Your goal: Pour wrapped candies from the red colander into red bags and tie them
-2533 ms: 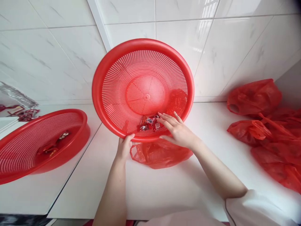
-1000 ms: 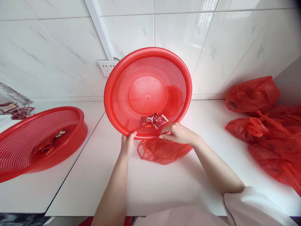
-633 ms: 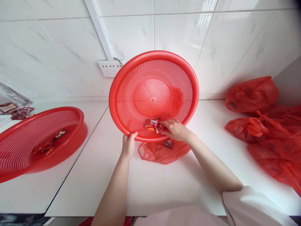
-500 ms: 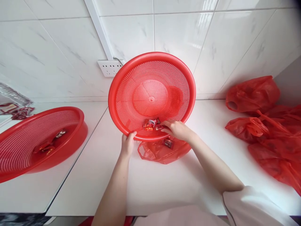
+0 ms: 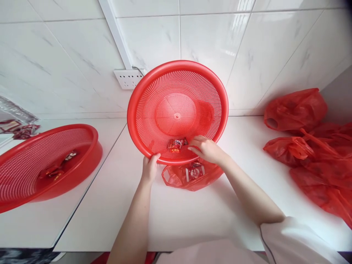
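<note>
A red perforated plastic basket (image 5: 177,68) is tilted toward me on the white table. My left hand (image 5: 150,168) grips its lower-left rim, thumb over the edge. My right hand (image 5: 205,148) is over the lower-right rim, fingers bent and apart from the thumb, with nothing visible between them. Just left of its fingertips, a few small red snack packets (image 5: 176,144) lie in the basket's low side. Beneath the rim, a red plastic bag (image 5: 176,178) lies with its mouth open, and a red and white packet (image 5: 195,172) shows in it.
On the left stands a second red basket (image 5: 90,157) with several packets inside. More packets (image 5: 26,131) lie behind it. Several red plastic bags (image 5: 316,157) are heaped at the right. A white power strip (image 5: 128,79) is fixed to the tiled wall.
A red packet that was under my right fingers has left the basket, and a red and white packet now shows in the bag below. My right fingers have opened. My left hand is unmoved.
</note>
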The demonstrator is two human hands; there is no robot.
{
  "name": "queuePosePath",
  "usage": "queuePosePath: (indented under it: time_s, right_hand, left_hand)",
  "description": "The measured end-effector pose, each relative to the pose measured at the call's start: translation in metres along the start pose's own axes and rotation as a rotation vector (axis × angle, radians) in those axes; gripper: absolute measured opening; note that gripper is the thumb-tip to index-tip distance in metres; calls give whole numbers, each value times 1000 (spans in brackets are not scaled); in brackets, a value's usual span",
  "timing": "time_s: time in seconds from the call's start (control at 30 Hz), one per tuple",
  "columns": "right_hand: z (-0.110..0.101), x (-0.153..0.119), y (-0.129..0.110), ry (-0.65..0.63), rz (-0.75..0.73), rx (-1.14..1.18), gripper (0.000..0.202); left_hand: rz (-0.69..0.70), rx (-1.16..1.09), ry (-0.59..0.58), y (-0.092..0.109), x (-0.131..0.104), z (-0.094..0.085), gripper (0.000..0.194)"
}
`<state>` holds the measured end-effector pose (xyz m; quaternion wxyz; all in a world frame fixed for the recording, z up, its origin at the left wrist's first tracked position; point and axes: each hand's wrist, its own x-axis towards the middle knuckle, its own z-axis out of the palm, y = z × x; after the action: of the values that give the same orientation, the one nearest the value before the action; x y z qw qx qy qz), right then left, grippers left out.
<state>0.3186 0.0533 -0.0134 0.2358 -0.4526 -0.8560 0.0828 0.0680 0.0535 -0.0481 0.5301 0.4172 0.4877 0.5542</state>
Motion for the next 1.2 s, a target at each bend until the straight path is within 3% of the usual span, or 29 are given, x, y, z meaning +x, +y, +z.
queuePosePath:
  time_s: [0.07, 0.23, 0.43, 0.57, 0.7, 0.9, 1.13, 1.2]
  right_hand:
    - [7, 1, -1, 1, -14, 12, 34]
    - [26, 1, -1, -74, -3, 48, 70]
    - [30, 3, -3, -36, -57, 114, 45]
    - [17, 2, -4, -3, -58, 240, 42]
    - [-11, -4, -4, 7, -67, 412, 44]
    - [-42, -15, 7, -341, -33, 552, 41]
    - [-47, -17, 15, -349, 9, 417, 33]
    - [-49, -16, 15, -258, -12, 377, 28]
  left_hand:
    - [0, -3, -44, -1, -2, 2, 25]
    - [-23, -35, -150, -2, -9, 9, 28]
    - [-40, -33, -106, -1, -12, 13, 26]
    - [-6, -37, -84, -2, -8, 10, 24]
    - [26, 20, 17, -1, -1, 1, 24]
    - [25, -21, 68, 3, 3, -3, 32]
    - [20, -52, 89, 0, 5, -3, 30]
    - [20, -33, 75, 0, 4, -3, 30]
